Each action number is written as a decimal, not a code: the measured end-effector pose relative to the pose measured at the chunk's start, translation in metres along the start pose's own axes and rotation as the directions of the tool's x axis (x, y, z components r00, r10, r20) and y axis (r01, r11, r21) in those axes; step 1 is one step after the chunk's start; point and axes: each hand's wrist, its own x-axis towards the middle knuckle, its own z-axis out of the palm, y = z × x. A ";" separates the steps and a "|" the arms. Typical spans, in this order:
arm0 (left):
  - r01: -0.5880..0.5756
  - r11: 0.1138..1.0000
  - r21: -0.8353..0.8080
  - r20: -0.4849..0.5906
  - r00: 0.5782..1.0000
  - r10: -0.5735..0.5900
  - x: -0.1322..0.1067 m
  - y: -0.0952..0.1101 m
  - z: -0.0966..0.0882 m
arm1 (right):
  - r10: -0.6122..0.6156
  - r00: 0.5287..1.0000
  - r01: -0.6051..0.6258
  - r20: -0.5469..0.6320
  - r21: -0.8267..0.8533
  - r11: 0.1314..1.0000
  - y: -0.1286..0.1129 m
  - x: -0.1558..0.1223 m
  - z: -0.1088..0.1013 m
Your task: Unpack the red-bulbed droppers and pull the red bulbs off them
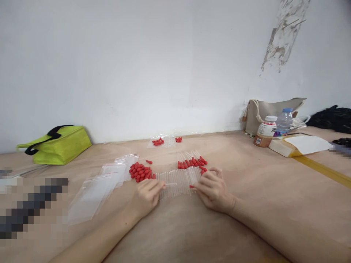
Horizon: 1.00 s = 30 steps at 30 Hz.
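My left hand (149,191) is closed in a pinch on a clear glass dropper tube (171,184), which points to the right. In my right hand (214,188), the fingertips are closed on a red rubber bulb (191,186), apart from the tube's end. Beneath and between both hands lies a row of clear tubes (178,177). A heap of red bulbs (140,171) lies beside my left hand. Beyond my right hand are several droppers with red bulbs fitted (189,163), their tubes pointing away from me.
Clear zip bags (95,191) overlap on the left, near a lime-green bag (64,146). A plastic pack with red bulbs (158,141) lies by the wall. On the right stand a drink bottle (265,131), a water bottle (285,120), a beige bag (253,118) and a box (283,148).
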 end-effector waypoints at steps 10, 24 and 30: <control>0.127 0.989 -0.076 0.053 0.991 -0.124 0.020 -0.002 0.024 | 0.698 0.684 -0.727 0.213 0.268 0.632 0.075 -0.004 -0.002; 0.132 0.982 -0.138 0.246 0.965 -0.095 0.044 0.033 0.047 | 0.714 0.626 -0.780 0.314 0.233 0.581 0.076 -0.003 0.004; 0.144 0.950 -0.278 0.357 0.933 -0.037 0.046 0.031 0.042 | 0.679 0.667 -0.745 0.306 0.284 0.604 0.075 -0.002 0.004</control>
